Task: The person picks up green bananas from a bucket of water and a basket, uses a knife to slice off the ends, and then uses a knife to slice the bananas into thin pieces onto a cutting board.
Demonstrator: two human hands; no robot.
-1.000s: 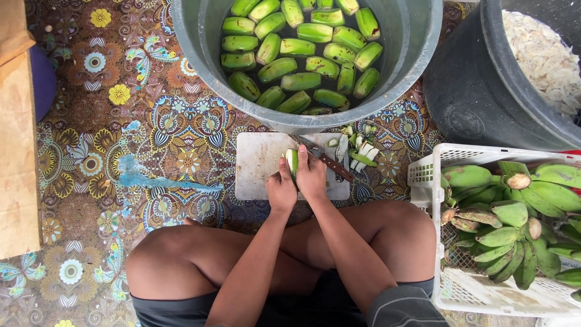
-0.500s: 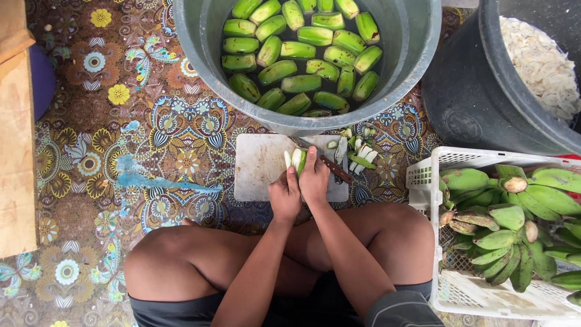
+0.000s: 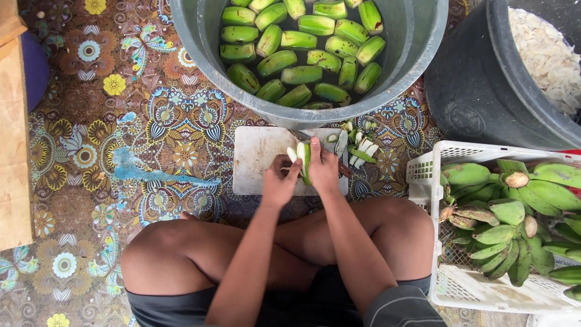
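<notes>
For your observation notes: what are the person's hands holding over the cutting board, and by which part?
Both the left hand and right hand grip one partly peeled green banana by its lower end, above the white cutting board.

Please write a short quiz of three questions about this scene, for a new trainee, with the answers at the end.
1. True or false: the grey tub holds green bananas in water.
2. Where is the white crate of unpeeled green bananas? A) at the person's right, B) at the person's left, C) behind the tub.
3. What do the left hand and right hand grip together over the white cutting board?

Key:
1. True.
2. A.
3. One partly peeled green banana, held upright between both hands; peel scraps lie at the board's right edge.
</notes>
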